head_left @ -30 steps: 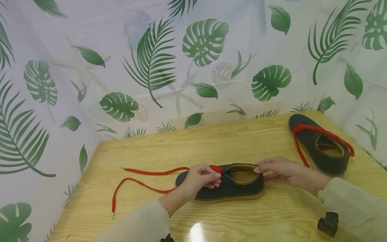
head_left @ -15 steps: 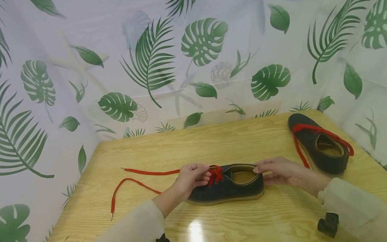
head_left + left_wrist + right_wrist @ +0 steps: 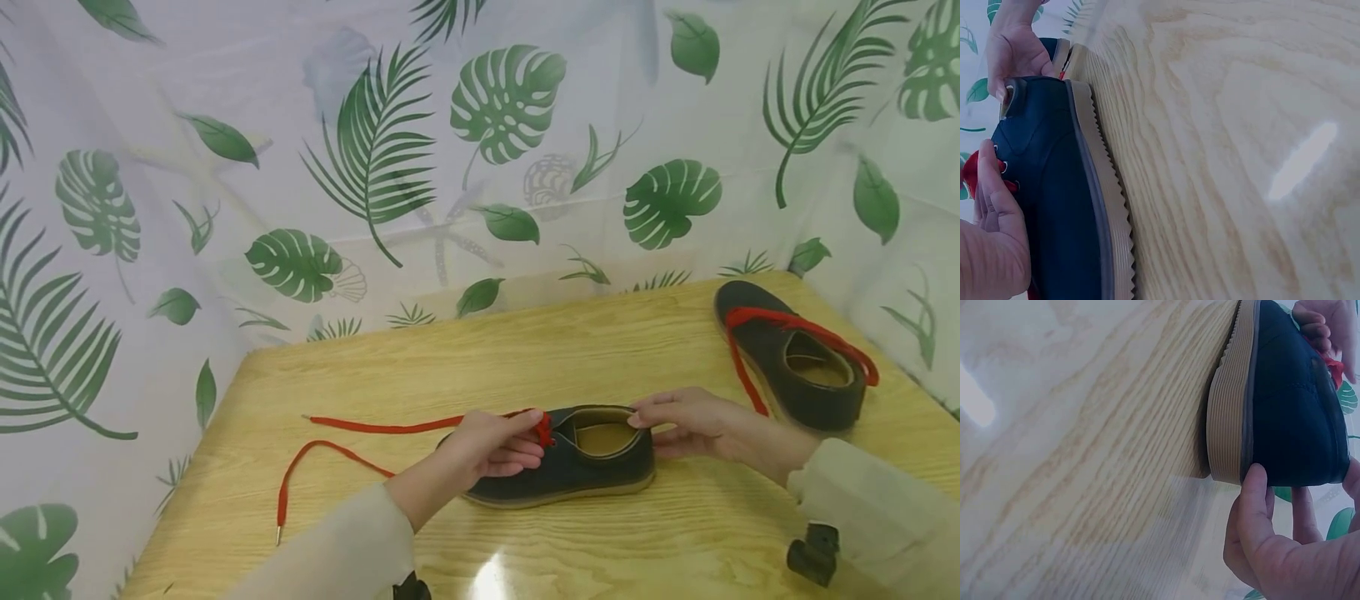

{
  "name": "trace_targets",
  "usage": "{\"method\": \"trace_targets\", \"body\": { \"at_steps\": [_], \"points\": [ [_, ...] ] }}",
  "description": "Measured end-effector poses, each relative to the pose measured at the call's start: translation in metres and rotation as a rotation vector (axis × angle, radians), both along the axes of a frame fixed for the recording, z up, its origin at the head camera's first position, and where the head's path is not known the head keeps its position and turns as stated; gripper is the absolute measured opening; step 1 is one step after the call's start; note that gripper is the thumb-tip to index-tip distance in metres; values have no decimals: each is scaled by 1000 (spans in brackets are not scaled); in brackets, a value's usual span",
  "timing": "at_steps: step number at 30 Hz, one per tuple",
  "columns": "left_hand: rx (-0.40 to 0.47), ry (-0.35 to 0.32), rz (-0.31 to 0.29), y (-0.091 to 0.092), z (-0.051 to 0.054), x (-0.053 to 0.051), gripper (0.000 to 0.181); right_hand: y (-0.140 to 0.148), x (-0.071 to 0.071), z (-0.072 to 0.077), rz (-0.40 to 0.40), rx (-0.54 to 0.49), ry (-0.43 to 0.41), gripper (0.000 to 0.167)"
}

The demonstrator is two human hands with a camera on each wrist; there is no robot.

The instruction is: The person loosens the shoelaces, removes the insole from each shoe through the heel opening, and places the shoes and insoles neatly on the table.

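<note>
A dark navy shoe with a tan sole lies on the table, toe to the left. My right hand holds its heel, thumb at the collar and fingers against the back. Over the lacing rests my left hand, thumb and fingers extended, touching the crossed red shoelace. It hides much of the lacing and the toe; in the left wrist view, red lace shows beside its fingers. Two loose lace ends trail left on the wood, with metal tips.
A second navy shoe stands at the back right, its red lace draped over it. The wooden table meets a leaf-printed cloth at the back and sides.
My left hand drew back leftward off the lacing, uncovering the crossed lace, then came right over it again with fingers straighter. The right hand and the shoe have stayed put.
</note>
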State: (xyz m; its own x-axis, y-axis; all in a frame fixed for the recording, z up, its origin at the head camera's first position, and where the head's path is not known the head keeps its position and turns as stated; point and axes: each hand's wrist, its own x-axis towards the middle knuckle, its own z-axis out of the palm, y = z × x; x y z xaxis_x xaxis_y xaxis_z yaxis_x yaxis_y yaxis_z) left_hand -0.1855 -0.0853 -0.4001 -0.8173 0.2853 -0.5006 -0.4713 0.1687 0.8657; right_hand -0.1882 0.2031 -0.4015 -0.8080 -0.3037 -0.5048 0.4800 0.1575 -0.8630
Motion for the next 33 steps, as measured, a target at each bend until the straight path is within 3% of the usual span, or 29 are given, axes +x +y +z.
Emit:
{"method": "trace_targets", "body": {
  "at_steps": [5,12,22,27,33],
  "points": [
    [-35,10,-6,4,5,-1,34,0,0,0,3,-5,0,62],
    [36,52,-56,2,5,-1,24,1,0,1,0,-13,-5,62],
    [185,280,55,0,-9,11,18,3,-1,0,1,-22,-9,57],
    [253,321,103,0,-17,16,14,4,0,-1,-5,-18,2,57],
    [251,357,78,-7,-24,18,15,1,4,1,-13,-10,15,62]
  ]
}}
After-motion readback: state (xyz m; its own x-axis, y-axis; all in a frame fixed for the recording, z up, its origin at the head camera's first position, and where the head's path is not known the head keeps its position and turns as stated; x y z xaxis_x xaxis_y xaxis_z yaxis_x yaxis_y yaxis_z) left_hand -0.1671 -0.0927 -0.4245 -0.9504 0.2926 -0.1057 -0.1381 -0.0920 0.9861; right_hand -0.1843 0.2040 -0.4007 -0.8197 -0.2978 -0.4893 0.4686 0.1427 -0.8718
